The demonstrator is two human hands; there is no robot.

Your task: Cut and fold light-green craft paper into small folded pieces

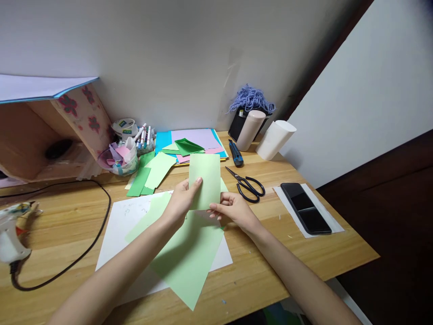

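A light green rectangle of paper (pixel 207 176) is held up over the table, facing me. My left hand (pixel 182 201) pinches its left edge, thumb in front. My right hand (pixel 235 211) grips its lower right corner between thumb and fingers. Below lies a larger light green sheet (pixel 189 266), on top of a white sheet (pixel 113 239). To the right of the held paper rest black-handled scissors (pixel 250 185), partly spread. Cut green paper pieces (pixel 139 182) lie to the left behind my hands.
A glue gun (pixel 11 234) with a black cord is at the left, near a box (pixel 81 117). Behind stand a scrap cup (pixel 122 162), coloured sheets (pixel 198 135), a blue cutter (pixel 236 153) and a paper roll (pixel 275 140). A phone (pixel 306 207) lies at the right.
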